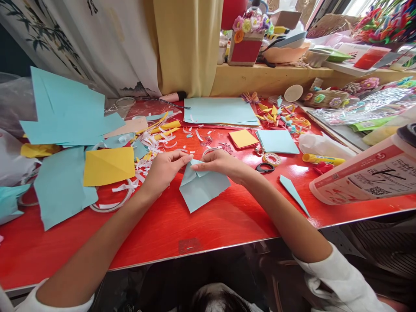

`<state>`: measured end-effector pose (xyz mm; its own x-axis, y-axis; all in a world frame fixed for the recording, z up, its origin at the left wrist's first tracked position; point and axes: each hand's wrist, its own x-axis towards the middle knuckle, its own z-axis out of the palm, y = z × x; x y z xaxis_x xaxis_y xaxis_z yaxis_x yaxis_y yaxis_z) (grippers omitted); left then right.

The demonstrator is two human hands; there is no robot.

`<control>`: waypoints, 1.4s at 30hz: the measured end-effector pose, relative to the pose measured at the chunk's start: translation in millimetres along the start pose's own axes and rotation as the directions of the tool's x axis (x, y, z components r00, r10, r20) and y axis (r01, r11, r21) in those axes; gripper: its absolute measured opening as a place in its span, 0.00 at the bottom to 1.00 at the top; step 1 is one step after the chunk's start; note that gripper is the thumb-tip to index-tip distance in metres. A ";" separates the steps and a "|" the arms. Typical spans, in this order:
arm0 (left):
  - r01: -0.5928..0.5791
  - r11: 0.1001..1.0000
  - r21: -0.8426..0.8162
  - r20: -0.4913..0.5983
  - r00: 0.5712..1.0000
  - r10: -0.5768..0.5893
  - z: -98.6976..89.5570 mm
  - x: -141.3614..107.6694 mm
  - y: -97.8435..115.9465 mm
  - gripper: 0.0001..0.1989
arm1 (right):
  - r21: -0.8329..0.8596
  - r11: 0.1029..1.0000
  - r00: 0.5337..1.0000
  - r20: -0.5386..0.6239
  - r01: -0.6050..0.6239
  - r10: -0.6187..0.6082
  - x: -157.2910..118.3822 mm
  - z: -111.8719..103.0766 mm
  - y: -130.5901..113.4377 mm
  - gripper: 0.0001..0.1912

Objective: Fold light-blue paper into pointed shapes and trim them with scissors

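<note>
Looking down from my head, I see my left hand and right hand drawn close together, fingers of both pinched narrow on the pale blue paper. It sits before me at the middle of the red counter; whether its lower corner touches the surface, I cannot tell. If my thumbs press unevenly, I judge, the fold near the top could set crooked, and a hard tug there might tear the tip. Matte, probably crisp, the paper would likely keep a wrong crease. Beyond my left wrist, curly white paper scraps could get caught up in a fold. The counter is glossy, so paper may slide. To my right lie a slim, pointed blue piece, a flat ring of tape and a tall, translucent plastic cup, leaning in view.
</note>
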<state>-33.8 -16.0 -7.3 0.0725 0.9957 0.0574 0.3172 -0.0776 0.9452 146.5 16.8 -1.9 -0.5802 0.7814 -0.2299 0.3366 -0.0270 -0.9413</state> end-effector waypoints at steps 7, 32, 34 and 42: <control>-0.003 1.000 0.025 -0.015 1.000 0.003 1.7 -0.1 -5.6 0.18 | -0.084 0.996 0.998 0.070 -0.005 0.010 -0.7 0.6 -1.0 0.22; 0.140 0.986 -0.087 0.105 0.986 -0.131 0.8 1.5 -2.5 0.18 | 0.131 0.991 0.999 -0.028 -0.012 0.016 -3.5 -7.6 -0.8 0.18; 0.140 0.985 -0.098 0.105 0.986 -0.130 0.7 1.1 -2.0 0.18 | 0.137 0.991 1.000 -0.023 -0.008 0.011 -2.0 -7.6 0.7 0.17; 0.140 0.986 -0.092 0.109 0.986 -0.130 0.5 2.5 -2.9 0.17 | 0.136 0.990 1.000 0.007 0.029 -0.030 -2.2 -8.0 0.5 0.17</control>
<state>-34.0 -13.3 -10.1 0.1329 0.9859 -0.1014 0.2360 0.0679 0.9694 153.9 20.1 0.1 -0.5951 0.7776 -0.2029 0.2157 -0.0886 -0.9724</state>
